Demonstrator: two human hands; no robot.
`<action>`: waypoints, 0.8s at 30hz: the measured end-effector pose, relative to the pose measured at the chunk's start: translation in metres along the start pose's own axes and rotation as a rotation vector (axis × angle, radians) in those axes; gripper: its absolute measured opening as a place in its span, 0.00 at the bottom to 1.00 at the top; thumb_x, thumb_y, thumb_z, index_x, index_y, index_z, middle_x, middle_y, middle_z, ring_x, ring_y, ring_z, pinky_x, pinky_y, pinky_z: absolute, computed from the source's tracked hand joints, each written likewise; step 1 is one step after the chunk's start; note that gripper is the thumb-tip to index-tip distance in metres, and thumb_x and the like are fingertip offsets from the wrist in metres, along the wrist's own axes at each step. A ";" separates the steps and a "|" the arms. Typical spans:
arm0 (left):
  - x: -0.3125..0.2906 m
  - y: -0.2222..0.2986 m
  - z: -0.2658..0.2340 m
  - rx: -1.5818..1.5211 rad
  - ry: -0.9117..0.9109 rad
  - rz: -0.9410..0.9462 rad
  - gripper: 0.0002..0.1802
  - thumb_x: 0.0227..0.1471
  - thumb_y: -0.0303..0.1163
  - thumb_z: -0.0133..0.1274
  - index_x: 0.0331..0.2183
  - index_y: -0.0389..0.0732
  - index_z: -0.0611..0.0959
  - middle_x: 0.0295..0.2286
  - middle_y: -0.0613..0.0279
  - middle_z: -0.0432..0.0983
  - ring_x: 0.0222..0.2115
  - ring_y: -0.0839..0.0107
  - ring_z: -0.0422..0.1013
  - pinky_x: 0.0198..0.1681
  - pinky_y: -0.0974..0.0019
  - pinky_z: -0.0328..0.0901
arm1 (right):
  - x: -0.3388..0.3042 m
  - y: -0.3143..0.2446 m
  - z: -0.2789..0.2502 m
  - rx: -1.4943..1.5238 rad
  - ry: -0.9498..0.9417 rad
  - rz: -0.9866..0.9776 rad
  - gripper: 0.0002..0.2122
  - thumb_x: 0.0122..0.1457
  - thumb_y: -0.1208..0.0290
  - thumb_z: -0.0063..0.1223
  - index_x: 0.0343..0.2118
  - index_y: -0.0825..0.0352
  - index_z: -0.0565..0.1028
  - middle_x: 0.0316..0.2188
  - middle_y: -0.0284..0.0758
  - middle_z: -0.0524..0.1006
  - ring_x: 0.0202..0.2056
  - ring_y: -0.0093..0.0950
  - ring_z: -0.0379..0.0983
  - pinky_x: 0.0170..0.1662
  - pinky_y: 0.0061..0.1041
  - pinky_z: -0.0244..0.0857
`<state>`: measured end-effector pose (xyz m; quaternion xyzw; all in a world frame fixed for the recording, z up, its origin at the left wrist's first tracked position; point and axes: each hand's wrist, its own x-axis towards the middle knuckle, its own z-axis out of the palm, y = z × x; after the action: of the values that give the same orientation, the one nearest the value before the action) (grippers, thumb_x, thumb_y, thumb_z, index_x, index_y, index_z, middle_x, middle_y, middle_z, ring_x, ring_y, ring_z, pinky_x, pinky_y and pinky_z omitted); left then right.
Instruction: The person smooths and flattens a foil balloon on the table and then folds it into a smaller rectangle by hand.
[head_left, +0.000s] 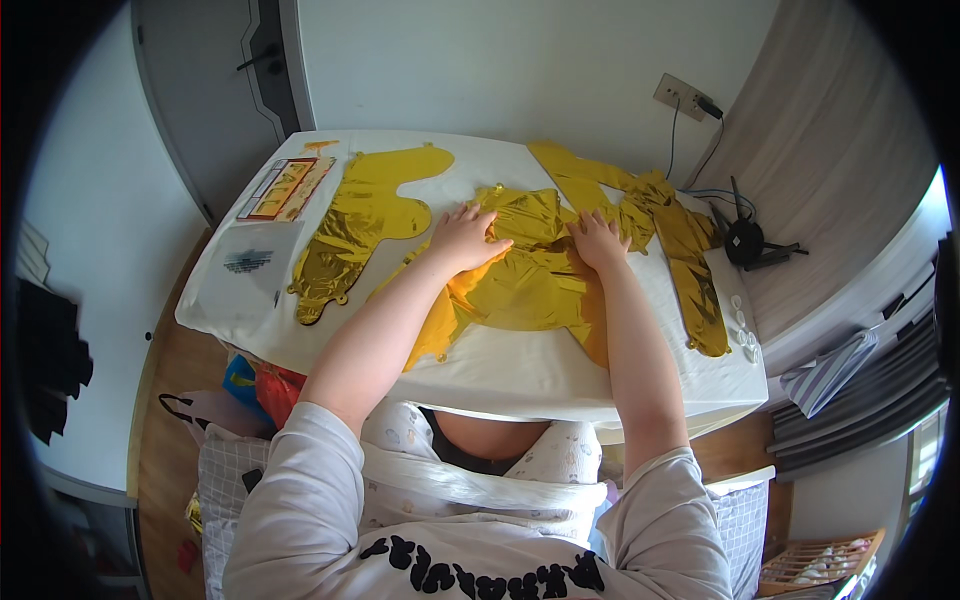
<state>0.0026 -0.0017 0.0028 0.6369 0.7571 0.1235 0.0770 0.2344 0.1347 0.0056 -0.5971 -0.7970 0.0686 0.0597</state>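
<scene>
Over the shoulders, in the head view, the table (510, 377) under its white cloth has its near edge just above the person's lap and its far edge toward the white wall (500, 70). A band of cloth shows between the middle foil and the near edge; narrower gaps show on either side of that foil. Toward the left edge lie a flat, shiny gold foil shape with rounded lobes (375, 205), a red-and-yellow printed card packet (287, 190) and a clear plastic pouch (242, 270). Toward the right edge lie crumpled gold foil strips (690, 265), small white rings (741, 322) and a black device with stick antennas (743, 240).

The creased gold foil sheet with orange sides (520, 285) lies mid-table, between and under the hands. The left hand (468, 238) rests on its left part, palm down, thumb out; the right hand (600, 242) lies on its right side, fingers spread. Both look loose, clenched on nothing.

The forearms cover parts of the middle foil's sides, and the palms hide what they press. I can't tell whether the right-hand strips are one piece or several.
</scene>
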 end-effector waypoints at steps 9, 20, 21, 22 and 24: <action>0.004 -0.002 0.002 -0.024 0.039 -0.012 0.44 0.59 0.66 0.47 0.67 0.50 0.67 0.70 0.52 0.48 0.72 0.53 0.42 0.73 0.44 0.39 | 0.001 -0.001 0.000 0.019 0.002 -0.003 0.31 0.69 0.39 0.32 0.71 0.46 0.57 0.75 0.27 0.50 0.74 0.40 0.40 0.72 0.61 0.32; -0.003 0.007 -0.013 -0.369 0.281 0.147 0.29 0.62 0.54 0.54 0.51 0.39 0.83 0.59 0.49 0.71 0.53 0.55 0.73 0.58 0.55 0.65 | 0.003 0.008 0.001 0.105 -0.001 0.036 0.31 0.69 0.39 0.29 0.70 0.46 0.59 0.74 0.27 0.50 0.75 0.40 0.40 0.72 0.62 0.31; -0.001 0.009 -0.012 -0.452 0.308 0.135 0.28 0.62 0.53 0.53 0.49 0.37 0.84 0.54 0.49 0.76 0.47 0.57 0.76 0.52 0.59 0.67 | 0.005 0.021 0.006 0.086 0.015 -0.036 0.30 0.69 0.39 0.30 0.70 0.46 0.60 0.74 0.27 0.50 0.75 0.40 0.40 0.72 0.62 0.31; 0.003 0.011 -0.011 -0.536 0.332 0.124 0.28 0.63 0.53 0.53 0.47 0.36 0.84 0.49 0.50 0.80 0.41 0.60 0.78 0.47 0.63 0.69 | 0.008 0.034 0.009 0.066 0.033 -0.106 0.30 0.69 0.40 0.31 0.70 0.46 0.60 0.74 0.27 0.50 0.75 0.40 0.40 0.72 0.62 0.31; 0.006 -0.004 -0.006 -0.640 0.363 0.086 0.28 0.63 0.53 0.52 0.45 0.35 0.84 0.43 0.52 0.82 0.39 0.60 0.78 0.44 0.62 0.69 | 0.003 0.008 0.005 0.059 -0.001 -0.051 0.29 0.70 0.42 0.32 0.70 0.47 0.60 0.74 0.27 0.50 0.75 0.41 0.40 0.72 0.63 0.31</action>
<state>-0.0042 0.0026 0.0077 0.5795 0.6541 0.4679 0.1316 0.2399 0.1391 -0.0002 -0.5745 -0.8097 0.0908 0.0787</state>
